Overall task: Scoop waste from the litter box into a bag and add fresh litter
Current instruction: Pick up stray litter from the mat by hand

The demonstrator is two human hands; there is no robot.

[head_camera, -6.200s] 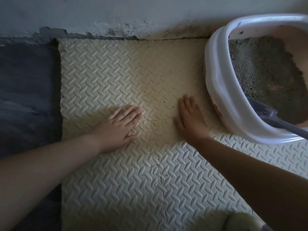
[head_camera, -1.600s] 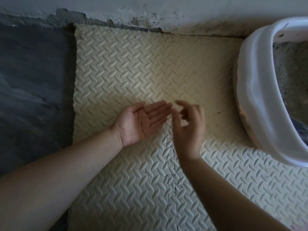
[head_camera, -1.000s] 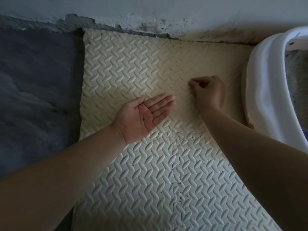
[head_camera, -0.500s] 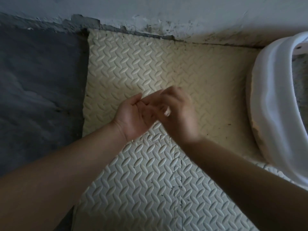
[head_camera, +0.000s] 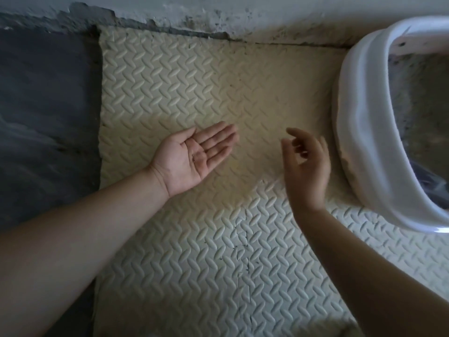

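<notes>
Right hand (head_camera: 306,166) has left the left hand (head_camera: 192,159) and swung toward the litter box (head_camera: 359,117) just right of it, fingers loose, pinching nothing. Left hand stays flat open, palm up, tiny dark bits (head_camera: 194,162) on it. Looks like crumb pick-up; scooping waits. Bumpy foam mat (head_camera: 182,76) lies under both hands, dark floor (head_camera: 48,98) left, stained wall (head_camera: 243,10) beyond.

A: What shows of the person?
B: Two bare arms: left forearm (head_camera: 85,237) and right forearm (head_camera: 364,266), uncovered to the frame's edge.
A: And the grips?
B: Left grip (head_camera: 192,159) and right grip (head_camera: 306,171) are bare; tiny dark specks (head_camera: 194,162) dot the left palm.
</notes>
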